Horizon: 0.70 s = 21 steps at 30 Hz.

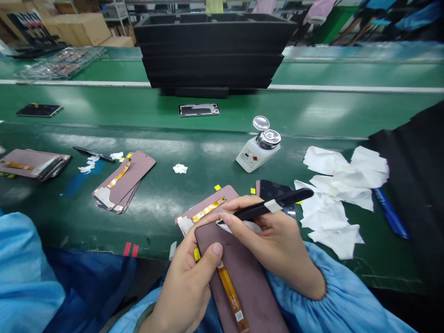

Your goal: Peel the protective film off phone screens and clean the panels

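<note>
- The left hand (pixel 189 282) is closed round the near end of a mauve display panel (pixel 243 273), thumb pressed flat on its back face, fingers wrapped underneath out of sight.
- The right hand (pixel 274 240) pinches black tweezers (pixel 274 206) between thumb and fingertips, their point resting at the panel's far edge, just by a bit of white material there.
- An orange flex cable (pixel 231 293) runs down the panel's back from just under the left thumb; it looks soft and easily creased, so I'd keep fingers off it.
- The panel looks thin, light, stiff and breakable; gripping it by the long edges, as the left hand does, seems safest.
- A second panel (pixel 204 210) lies on the green bench (pixel 156 203) just beyond the left hand, partly under the held one.
- Beyond the right hand stands a white solvent dispenser (pixel 258 150); crumpled white wipes (pixel 336 194) lie to that hand's outer side.
- Well off past the left hand sits a stack of panels (pixel 123 182).
</note>
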### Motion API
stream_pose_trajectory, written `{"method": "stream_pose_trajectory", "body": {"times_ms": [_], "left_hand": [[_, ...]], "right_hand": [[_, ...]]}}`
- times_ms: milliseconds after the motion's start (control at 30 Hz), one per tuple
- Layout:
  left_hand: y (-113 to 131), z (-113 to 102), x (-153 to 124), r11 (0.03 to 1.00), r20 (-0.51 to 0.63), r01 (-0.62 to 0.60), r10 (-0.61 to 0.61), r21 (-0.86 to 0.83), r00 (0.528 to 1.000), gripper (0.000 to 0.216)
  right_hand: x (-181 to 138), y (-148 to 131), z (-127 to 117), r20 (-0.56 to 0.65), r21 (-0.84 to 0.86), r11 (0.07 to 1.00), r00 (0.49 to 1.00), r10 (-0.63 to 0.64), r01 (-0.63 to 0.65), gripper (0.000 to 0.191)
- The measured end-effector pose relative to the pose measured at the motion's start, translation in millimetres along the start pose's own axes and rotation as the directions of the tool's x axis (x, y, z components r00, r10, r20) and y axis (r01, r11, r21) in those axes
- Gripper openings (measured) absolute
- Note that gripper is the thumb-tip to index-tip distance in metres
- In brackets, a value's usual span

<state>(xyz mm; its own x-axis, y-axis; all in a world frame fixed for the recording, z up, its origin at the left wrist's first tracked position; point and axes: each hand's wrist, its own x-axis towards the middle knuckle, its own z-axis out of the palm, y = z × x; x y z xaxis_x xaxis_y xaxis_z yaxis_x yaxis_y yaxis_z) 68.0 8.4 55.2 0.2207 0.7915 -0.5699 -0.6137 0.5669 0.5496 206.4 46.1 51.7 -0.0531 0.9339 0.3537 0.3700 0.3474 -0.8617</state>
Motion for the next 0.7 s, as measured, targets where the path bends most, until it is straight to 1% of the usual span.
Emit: {"method": "stream_pose_trajectory", "body": {"times_ms": [167, 267, 367, 533, 700], "left_hand": [[2.1, 0.7, -1.6, 1.000, 0.019, -0.023, 0.023, 0.006, 1.000, 0.029], [3.1, 0.6, -3.0, 0.999, 0.025, -0.035, 0.035, -0.003, 0.999, 0.030], [3.8, 0.6, -3.9, 0.999, 0.052, -0.045, 0.045, 0.000, 0.998, 0.026], [4.3, -1.2, -3.8, 0.999, 0.054, -0.053, 0.052, 0.015, 0.997, 0.024], [5.2, -4.1, -4.7, 0.999, 0.021, -0.050, 0.050, 0.002, 0.999, 0.031]], "right_hand": [[1.4, -1.5, 0.0, 0.033, 0.031, 1.000, 0.999, 0.001, -0.002, 0.009], [0.1, -2.2, -4.1, -0.023, 0.073, 0.996, 0.999, 0.046, -0.044, 0.008], [-1.7, -3.5, -7.7, -0.064, 0.084, 0.994, 0.995, 0.071, -0.066, 0.010], [-2.0, -6.1, -6.3, -0.041, 0.086, 0.995, 0.998, 0.051, -0.047, 0.011], [1.5, -5.6, -0.4, 0.010, 0.054, 0.998, 1.000, -0.014, 0.013, 0.010]]}}
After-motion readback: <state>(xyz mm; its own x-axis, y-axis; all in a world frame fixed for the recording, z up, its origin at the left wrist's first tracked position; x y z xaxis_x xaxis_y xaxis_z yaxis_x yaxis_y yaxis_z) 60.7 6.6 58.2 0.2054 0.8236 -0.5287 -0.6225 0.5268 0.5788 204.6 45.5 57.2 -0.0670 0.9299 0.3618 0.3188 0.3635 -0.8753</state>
